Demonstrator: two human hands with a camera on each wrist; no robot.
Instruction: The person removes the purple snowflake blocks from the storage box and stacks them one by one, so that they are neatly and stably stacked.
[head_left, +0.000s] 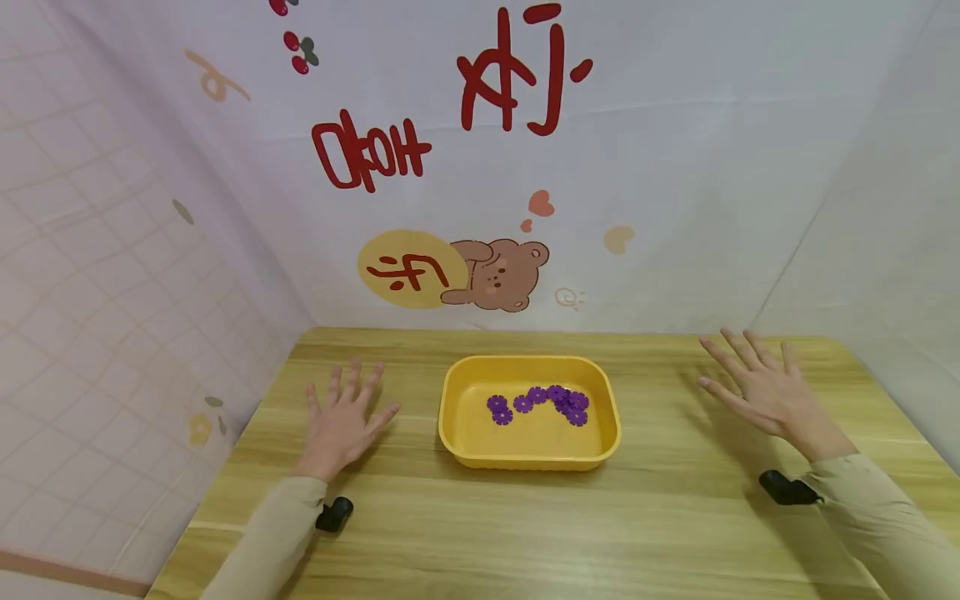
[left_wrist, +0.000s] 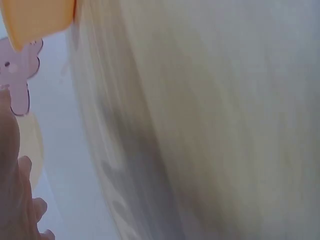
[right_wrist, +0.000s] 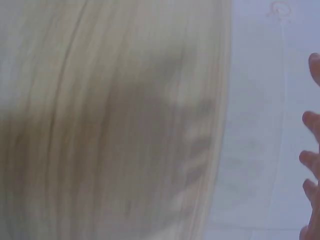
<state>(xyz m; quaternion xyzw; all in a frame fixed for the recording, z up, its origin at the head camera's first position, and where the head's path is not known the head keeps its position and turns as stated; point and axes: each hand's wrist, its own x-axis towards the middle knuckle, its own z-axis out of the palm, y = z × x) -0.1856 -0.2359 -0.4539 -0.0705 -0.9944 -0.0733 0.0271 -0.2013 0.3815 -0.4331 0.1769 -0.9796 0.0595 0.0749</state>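
Note:
In the head view a yellow plastic tray [head_left: 480, 450] stands mid-table with several purple notched discs [head_left: 522, 404] lying in it, some heaped at its right side. To the tray's left is my left hand [head_left: 341, 421], palm down, fingers spread, holding nothing. My right hand [head_left: 772, 392] is off to the right of the tray, fingers spread and likewise holding nothing. The left wrist view shows part of the left hand [left_wrist: 12, 175] at its edge and a corner of the tray [left_wrist: 40, 20]. Only fingertips [right_wrist: 311, 159] of the right hand enter the right wrist view.
The wood-grain table [head_left: 525, 533] reaches back to a white cloth [head_left: 675, 167] printed with red characters, hearts and a bear. A grid-patterned cloth [head_left: 97, 292] hangs along the left side. Each wrist carries a black device [head_left: 334, 514].

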